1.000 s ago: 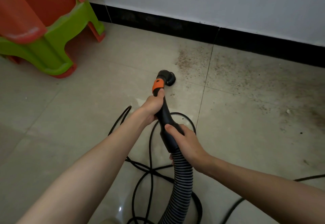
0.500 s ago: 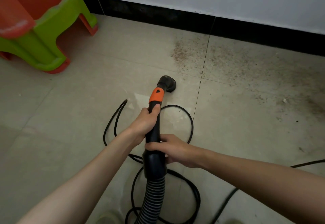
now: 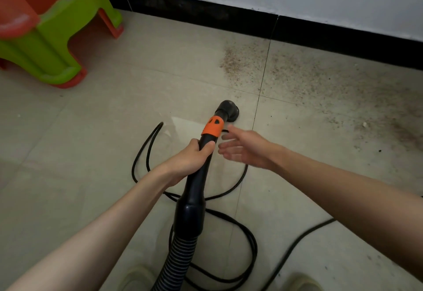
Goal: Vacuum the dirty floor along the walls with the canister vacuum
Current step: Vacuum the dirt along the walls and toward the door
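Head view: left grip (image 3: 191, 160) is curling tight round the black wand (image 3: 199, 176), just below the orange collar (image 3: 212, 128). Right grip (image 3: 242, 147) is hovering just right of the wand, fingers straight and spread, holding nothing and blurred. Beyond the left grip, the round nozzle (image 3: 227, 110) is sitting on the floor (image 3: 114, 130) beside a tile seam. Behind that grip, the wand is widening into a cuff and joining the ribbed hose (image 3: 176, 261), which is running off the bottom edge. Black cord (image 3: 240, 229) is looping on the tiles beneath both grips. Ahead and to the right of the right grip, dirt (image 3: 297, 73) is lying scattered along the black baseboard (image 3: 229, 16). Far left of the left grip, a green and orange stool (image 3: 45, 34) is standing.
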Demonstrator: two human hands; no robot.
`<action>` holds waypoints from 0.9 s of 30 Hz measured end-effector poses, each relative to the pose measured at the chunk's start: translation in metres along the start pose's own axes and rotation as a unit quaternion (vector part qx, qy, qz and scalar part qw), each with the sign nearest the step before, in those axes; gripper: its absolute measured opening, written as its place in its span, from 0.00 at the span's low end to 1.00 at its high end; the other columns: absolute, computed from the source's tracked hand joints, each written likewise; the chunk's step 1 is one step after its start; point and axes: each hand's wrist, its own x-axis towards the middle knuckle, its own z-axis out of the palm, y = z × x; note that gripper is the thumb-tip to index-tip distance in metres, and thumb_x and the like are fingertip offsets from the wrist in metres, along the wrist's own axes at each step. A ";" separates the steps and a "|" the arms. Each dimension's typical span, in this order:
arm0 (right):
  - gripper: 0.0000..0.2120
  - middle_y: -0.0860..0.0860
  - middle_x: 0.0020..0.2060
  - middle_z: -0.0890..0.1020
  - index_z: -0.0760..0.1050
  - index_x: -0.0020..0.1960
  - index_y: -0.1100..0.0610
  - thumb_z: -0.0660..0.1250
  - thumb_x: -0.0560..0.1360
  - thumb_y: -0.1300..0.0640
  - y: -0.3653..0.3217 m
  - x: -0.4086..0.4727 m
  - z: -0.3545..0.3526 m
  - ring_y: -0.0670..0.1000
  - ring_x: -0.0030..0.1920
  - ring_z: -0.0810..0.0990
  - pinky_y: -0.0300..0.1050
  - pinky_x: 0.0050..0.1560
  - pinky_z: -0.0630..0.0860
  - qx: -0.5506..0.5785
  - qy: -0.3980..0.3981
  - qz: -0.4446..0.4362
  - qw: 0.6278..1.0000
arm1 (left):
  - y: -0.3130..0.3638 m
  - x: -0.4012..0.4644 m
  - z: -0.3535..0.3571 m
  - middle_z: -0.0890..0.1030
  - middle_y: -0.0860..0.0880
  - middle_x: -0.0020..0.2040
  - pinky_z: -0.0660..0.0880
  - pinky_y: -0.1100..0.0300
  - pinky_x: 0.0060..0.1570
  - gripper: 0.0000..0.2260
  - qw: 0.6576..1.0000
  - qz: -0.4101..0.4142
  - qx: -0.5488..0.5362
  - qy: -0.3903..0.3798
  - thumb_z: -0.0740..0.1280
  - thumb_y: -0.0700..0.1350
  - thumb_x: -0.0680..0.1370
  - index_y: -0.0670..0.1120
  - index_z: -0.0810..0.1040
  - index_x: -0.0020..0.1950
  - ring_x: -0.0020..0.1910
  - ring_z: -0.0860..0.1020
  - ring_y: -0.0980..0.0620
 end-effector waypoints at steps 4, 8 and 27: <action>0.18 0.57 0.45 0.80 0.71 0.63 0.63 0.65 0.80 0.52 -0.003 0.006 0.005 0.52 0.43 0.81 0.43 0.38 0.79 0.085 0.038 0.006 0.996 | -0.005 -0.004 0.014 0.74 0.50 0.47 0.71 0.61 0.44 0.19 0.995 0.034 0.092 -0.028 0.55 0.55 0.81 0.43 0.65 0.64 0.43 0.73 0.55; 0.10 0.59 0.50 0.77 0.71 0.59 0.63 0.63 0.80 0.60 0.006 0.013 -0.008 0.55 0.45 0.79 0.48 0.35 0.77 0.172 0.113 -0.013 0.979 | 0.002 -0.001 0.028 0.73 0.49 0.42 0.68 0.58 0.39 0.17 0.982 0.060 0.176 -0.030 0.57 0.55 0.81 0.42 0.66 0.60 0.41 0.73 0.50; 0.06 0.55 0.40 0.76 0.73 0.47 0.61 0.59 0.80 0.61 0.029 0.002 0.004 0.51 0.39 0.75 0.46 0.39 0.74 0.239 0.148 -0.024 0.959 | 0.018 -0.013 0.019 0.70 0.51 0.35 0.67 0.69 0.30 0.10 0.959 0.061 0.212 -0.180 0.61 0.49 0.80 0.47 0.66 0.41 0.32 0.69 0.56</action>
